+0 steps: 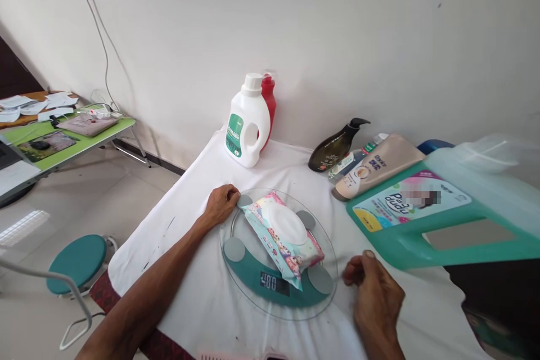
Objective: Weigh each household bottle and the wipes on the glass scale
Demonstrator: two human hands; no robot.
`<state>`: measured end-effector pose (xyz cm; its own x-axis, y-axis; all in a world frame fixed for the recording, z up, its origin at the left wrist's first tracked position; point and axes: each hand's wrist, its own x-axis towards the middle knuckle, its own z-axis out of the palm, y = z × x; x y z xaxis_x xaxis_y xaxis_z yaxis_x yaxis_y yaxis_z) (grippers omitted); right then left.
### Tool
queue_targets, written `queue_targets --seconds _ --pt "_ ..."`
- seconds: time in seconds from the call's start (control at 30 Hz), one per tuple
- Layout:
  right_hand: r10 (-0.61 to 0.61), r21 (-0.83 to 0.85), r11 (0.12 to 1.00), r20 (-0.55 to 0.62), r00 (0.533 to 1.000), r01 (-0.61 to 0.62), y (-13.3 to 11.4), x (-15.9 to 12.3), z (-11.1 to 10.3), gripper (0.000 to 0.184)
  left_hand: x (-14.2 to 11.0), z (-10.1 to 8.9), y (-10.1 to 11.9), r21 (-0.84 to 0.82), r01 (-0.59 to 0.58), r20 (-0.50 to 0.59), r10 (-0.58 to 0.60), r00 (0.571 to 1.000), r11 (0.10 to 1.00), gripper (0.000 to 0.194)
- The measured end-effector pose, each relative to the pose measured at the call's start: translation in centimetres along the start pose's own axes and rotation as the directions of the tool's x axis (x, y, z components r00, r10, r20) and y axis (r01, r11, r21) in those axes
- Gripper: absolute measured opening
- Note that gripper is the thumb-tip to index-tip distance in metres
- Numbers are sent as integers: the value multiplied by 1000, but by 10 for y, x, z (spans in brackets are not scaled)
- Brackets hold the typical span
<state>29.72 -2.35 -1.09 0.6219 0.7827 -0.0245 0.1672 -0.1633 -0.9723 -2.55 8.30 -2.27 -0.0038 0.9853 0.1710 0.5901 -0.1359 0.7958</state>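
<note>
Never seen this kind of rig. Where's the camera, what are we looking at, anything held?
No machine here: a person works with bare hands, and the single picture comes from a camera on their head, looking forward and down. A round glass scale with a lit display rests on a white cloth, bearing a pack of wipes. The left hand is at the scale's far-left rim; the right hand is curled beside its right rim. I see nothing held in either. Behind stand a white jug and red bottle; rightward are more bottles and a green jug.
</note>
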Motion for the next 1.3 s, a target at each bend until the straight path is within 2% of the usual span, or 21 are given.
queue_targets --seconds 0.1,0.4,0.87,0.97,1.03,1.13,1.23,1.3 --pt "-31 -55 998 48 998 34 12 0 0 52 1 0 1 7 13 7 -13 1000 1000 21" --pt "-92 -108 989 107 990 104 10 -3 1 55 3 0 1 19 29 36 -30 999 999 27" --pt "-93 -110 988 106 990 105 19 1 3 55 4 1 3 57 24 42 -27 999 998 29" --pt "-52 -22 998 106 993 55 11 1 1 54 3 1 2 51 17 44 -19 999 999 29" --pt "-70 18 998 114 991 68 -6 -4 -2 52 3 2 2 46 12 48 -14 999 999 28" --pt "-172 -78 977 267 948 200 -42 -19 -1 55 4 2 2 45 3 54 -6 999 999 28" --pt "-239 -284 871 471 849 402 -71 -38 17 88 4 -1 6 57 -15 57 11 998 998 27" --pt "-260 -411 756 526 810 509 -77 -48 34 105 3 -3 9 70 -32 59 28 998 997 25"
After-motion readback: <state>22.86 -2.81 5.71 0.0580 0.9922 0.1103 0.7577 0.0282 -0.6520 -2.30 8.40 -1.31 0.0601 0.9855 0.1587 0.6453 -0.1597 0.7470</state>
